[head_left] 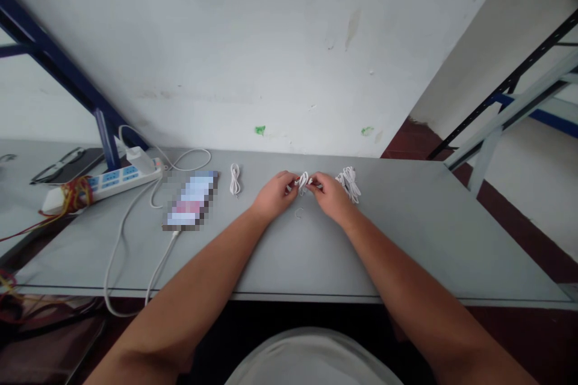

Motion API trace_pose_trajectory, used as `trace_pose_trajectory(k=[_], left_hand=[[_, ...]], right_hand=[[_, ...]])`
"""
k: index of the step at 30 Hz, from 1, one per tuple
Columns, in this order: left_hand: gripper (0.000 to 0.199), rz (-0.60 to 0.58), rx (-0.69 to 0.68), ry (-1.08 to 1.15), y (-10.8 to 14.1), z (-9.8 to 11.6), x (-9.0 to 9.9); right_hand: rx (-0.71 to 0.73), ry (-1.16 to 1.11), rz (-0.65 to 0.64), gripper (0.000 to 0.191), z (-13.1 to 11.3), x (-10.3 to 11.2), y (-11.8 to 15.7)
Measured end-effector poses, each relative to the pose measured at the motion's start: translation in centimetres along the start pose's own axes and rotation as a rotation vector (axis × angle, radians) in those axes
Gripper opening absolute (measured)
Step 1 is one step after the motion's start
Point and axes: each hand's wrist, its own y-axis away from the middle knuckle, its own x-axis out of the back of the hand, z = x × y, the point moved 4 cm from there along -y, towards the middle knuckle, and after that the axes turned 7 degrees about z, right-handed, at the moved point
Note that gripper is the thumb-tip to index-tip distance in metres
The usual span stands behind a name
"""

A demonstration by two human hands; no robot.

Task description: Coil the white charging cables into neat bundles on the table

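Observation:
Between my two hands is a small bundle of white cable (303, 181), held just over the grey table (311, 258). The fingers of my left hand (276, 195) pinch its left side. My right hand (332, 195) pinches the right side. A short, thin curved piece (298, 213) lies on the tabletop just below the bundle; its kind is too small to tell. Several coiled white cables (350, 183) lie right beside my right hand, partly hidden by it. One more coiled white cable (235, 180) rests to the left of my left hand.
To the left lies a phone (192, 200) with a white charging cable (121, 240) running over the table's front edge. Behind it stands a white power strip (112, 179) with a plugged-in charger (141, 159). Glasses (58, 165) lie farther left. A wall (271, 60) rises behind the table.

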Motion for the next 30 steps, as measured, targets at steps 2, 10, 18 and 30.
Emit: trace_pose_trajectory(k=[2, 10, 18, 30], left_hand=[[0.018, 0.015, 0.018, -0.016, 0.0, -0.3, 0.2], [0.014, 0.136, 0.136, -0.109, 0.1, -1.9, 0.7], [0.012, 0.262, 0.318, -0.177, 0.3, -2.6, 1.8], [0.020, 0.138, 0.363, -0.200, 0.3, -3.0, 1.2]], right_hand=[[-0.026, 0.045, 0.015, 0.008, 0.3, 0.2, -0.1], [-0.051, 0.144, 0.031, 0.009, 0.3, 0.9, -0.1], [-0.076, 0.211, 0.090, 0.009, 0.4, 1.4, 0.0], [-0.109, 0.242, 0.151, 0.010, 0.5, 1.8, 0.0]])
